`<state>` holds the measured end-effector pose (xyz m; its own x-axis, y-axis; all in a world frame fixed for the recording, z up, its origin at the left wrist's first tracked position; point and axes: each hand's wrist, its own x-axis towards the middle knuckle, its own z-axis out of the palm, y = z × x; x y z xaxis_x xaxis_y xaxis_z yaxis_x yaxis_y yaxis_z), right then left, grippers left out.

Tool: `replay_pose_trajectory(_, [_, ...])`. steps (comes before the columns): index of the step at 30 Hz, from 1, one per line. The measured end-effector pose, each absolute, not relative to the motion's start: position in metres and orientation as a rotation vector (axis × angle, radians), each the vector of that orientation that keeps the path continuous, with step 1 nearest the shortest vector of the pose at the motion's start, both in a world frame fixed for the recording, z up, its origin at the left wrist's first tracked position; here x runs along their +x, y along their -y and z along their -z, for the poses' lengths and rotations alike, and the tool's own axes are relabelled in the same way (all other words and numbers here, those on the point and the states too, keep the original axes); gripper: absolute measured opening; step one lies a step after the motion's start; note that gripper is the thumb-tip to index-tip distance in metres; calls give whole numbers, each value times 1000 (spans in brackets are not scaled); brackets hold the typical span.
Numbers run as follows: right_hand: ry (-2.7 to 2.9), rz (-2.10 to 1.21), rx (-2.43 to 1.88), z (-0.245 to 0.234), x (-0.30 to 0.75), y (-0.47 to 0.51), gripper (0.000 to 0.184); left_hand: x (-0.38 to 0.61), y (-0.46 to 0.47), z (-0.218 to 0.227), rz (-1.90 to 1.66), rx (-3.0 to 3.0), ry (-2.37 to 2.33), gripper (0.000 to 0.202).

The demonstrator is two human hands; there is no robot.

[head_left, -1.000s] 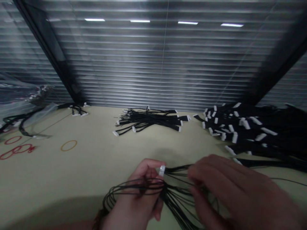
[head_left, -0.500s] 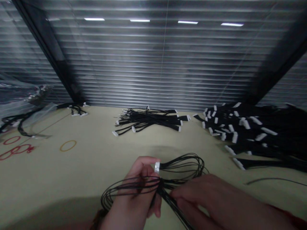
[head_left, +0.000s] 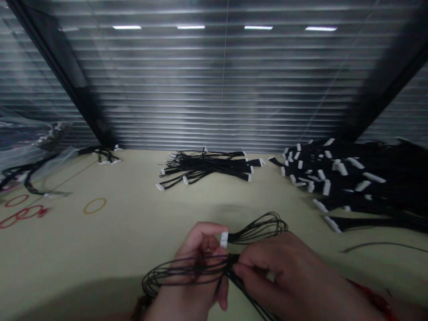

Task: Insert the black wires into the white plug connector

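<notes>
Your L hand [head_left: 195, 267] has the white plug [head_left: 224, 240] between its index fingertip & thumb, approx. centre of the lower view, just above the tabletop [head_left: 123, 240]. Plug's long axis stands near upright in view, i.e. roughly crosswise to the black wires [head_left: 154, 276] leaving its R side. Key relation: the spot where the wires gather sits right below the plug, at your L thumb, & your R hand [head_left: 284, 272] meets it from the R. R fingers are narrow, pinched on the wires there, tho the exact grip pt is partly hidden. L is nearer the plug; R touches wires only. One loop swings L over your L wrist, another arcs up & R behind your R knuckles, & a tail runs down-R out of view. Vs. half a sec ago: your R fingers have come up & in, from lower along the tail to right beside the gathered spot, & your R hand now covers the loop's lower side. Plug's still in your L fingers.
</notes>
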<state>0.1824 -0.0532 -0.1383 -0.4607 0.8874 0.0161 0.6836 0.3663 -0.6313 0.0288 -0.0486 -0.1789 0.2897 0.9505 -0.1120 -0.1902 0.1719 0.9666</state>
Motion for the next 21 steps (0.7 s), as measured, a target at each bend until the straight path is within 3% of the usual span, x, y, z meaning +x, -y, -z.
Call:
replay_pose_trajectory(13, [2185, -665, -1366, 151, 182, 56, 17, 29, 47, 175, -1011, 1032, -915, 28])
replay_pose_trajectory(21, [2302, -373, -1435, 154, 180, 58, 16, 26, 50, 181, -994, 1051, -860, 20])
